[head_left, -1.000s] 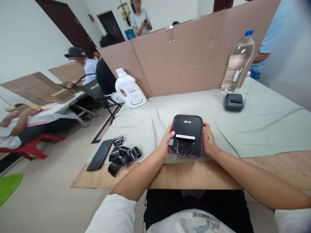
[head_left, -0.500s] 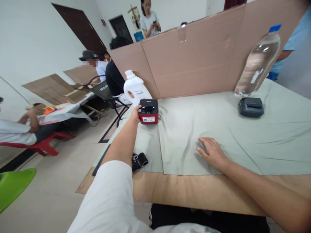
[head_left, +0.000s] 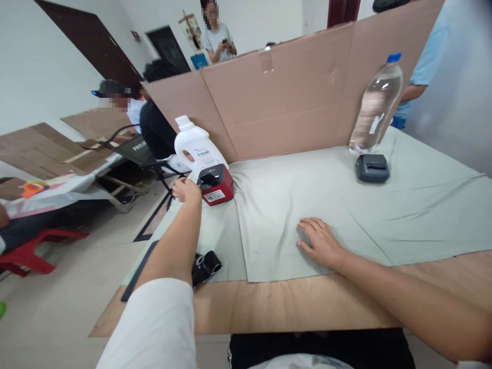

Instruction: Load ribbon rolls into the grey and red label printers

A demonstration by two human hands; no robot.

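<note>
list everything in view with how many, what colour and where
device: 1, red and black, by jug
jug: 1, white, against cardboard
bottle: 1, clear, blue cap, right rear
small device: 1, dark grey, before bottle
rolls: several, black, front left, partly hidden
flat slab: 1, dark, left edge
cloth: pale green, over wooden table
cardboard screen: 1, brown, rear
stool: 1, red, far left
people: at least 4, background
left hand: 1, bare, beside red device
right hand: 1, bare, over cloth
</note>
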